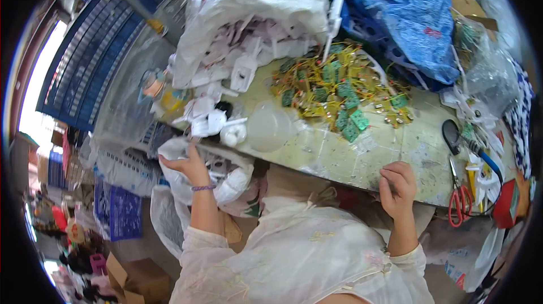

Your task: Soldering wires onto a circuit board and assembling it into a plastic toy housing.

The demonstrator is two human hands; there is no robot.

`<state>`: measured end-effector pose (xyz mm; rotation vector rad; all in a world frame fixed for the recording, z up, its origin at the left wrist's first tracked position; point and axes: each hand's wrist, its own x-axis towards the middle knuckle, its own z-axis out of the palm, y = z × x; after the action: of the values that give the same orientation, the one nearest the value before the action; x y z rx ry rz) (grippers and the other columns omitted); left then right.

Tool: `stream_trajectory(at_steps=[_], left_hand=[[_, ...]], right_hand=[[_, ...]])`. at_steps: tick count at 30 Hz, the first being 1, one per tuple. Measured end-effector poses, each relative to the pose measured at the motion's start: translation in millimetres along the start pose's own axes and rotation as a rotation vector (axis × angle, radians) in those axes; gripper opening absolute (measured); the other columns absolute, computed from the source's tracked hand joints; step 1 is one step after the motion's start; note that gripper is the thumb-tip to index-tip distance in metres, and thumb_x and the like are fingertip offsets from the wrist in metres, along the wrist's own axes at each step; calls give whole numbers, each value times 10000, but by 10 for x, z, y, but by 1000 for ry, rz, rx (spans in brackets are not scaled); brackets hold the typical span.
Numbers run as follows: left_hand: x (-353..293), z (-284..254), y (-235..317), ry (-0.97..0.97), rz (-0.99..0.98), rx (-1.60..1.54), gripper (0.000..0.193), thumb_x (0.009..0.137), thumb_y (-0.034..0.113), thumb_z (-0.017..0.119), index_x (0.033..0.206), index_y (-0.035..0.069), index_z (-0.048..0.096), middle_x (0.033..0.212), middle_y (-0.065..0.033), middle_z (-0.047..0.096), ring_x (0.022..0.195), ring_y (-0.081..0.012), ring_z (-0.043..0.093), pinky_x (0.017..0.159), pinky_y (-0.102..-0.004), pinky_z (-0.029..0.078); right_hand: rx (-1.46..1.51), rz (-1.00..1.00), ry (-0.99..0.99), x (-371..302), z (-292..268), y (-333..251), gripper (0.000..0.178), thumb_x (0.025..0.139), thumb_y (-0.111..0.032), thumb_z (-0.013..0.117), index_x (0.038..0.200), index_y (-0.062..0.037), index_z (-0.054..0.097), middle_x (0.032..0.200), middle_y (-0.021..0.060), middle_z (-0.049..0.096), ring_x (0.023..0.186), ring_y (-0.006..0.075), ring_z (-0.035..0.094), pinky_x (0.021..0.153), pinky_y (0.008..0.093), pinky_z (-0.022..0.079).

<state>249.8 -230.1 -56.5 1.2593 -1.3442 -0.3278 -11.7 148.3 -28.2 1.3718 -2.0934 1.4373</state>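
My left hand [191, 166] is over a white plastic bag [237, 182] that hangs at the table's left front edge with white plastic parts inside. Its thumb is spread away from the fingers and nothing shows in it; the fingertips are partly lost against the bag and the white plastic housings [208, 123] just beyond. At the front edge of the table [339, 160], my right hand [399, 188] rests with loosely bent fingers, thumb apart, holding nothing visible. Farther back lies a heap of small green circuit boards with yellow wires [339, 89].
A big white sack [254, 4] spills white plastic parts at the back left, beside a blue sack [401, 21]. A translucent round lid [270, 126] lies near the housings. To the right are red-handled scissors [459, 202] and a blue-handled tool with a cord [483, 157].
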Motion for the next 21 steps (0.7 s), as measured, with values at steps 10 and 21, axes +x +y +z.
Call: stream_trajectory(at_steps=[10, 21], left_hand=[[-597, 1386, 2665, -1253, 1157, -567, 168, 813, 118, 639, 964, 43, 640, 1073, -133, 632, 1012, -319, 583, 879, -393, 462], [-1629, 3182, 3736, -1019, 1639, -231, 473, 816, 364, 633, 1155, 40, 574, 1141, -257, 592, 1083, -407, 544, 924, -466, 433]], right_hand=[[-38, 73, -9, 7, 29, 32, 131, 716, -32, 692, 842, -38, 654, 817, 103, 636, 716, 269, 615, 615, 351, 502], [-66, 66, 31, -19, 48, 73, 101, 727, -61, 691, 816, -41, 648, 802, 93, 632, 716, 266, 619, 622, 350, 506]])
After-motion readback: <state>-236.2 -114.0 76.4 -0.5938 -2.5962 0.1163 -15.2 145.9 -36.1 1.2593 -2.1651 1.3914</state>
